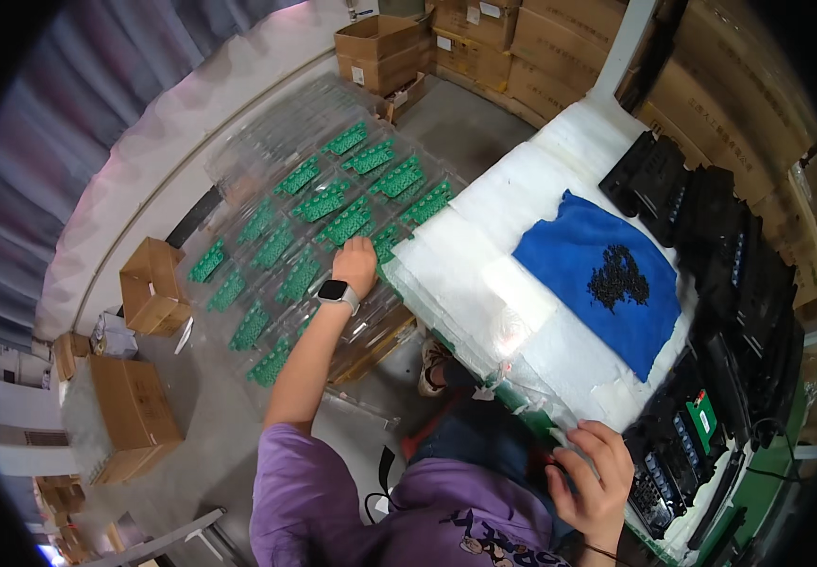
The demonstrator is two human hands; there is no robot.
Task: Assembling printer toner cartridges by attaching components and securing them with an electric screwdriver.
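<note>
While we sit at the white-padded bench (484, 236), our right hand (597, 472) rests at its near edge, fingers loosely curled over the rim beside a black part (659, 482); whether it pinches anything we cannot tell.

Just past that hand, along the bench's right side, runs a row of black housings (730, 283), one bearing a small green board (703, 416).

On the bench top lies a blue cloth (607, 274) with a heap of small black pieces (619, 277) on it.

Left of the bench, our left arm stretches out, a watch (337, 292) on the wrist. The left hand (356, 263) lies flat, fingers together, pressed on a clear plastic tray (314, 227) holding rows of green boards (347, 222). No board is gripped.

Our judgement: to lift one well, we take a single board by its edges, steadying the tray so the stacked sheets do not slide.

Beyond the tray, left of the bench, stand open cardboard boxes (149, 283) on the floor; further boxes (484, 47) are stacked behind the bench.

Hard to make out: how many trays are stacked, what the fingertips touch, and what the black pieces are. Lens rim cuts off the bench's far right.
</note>
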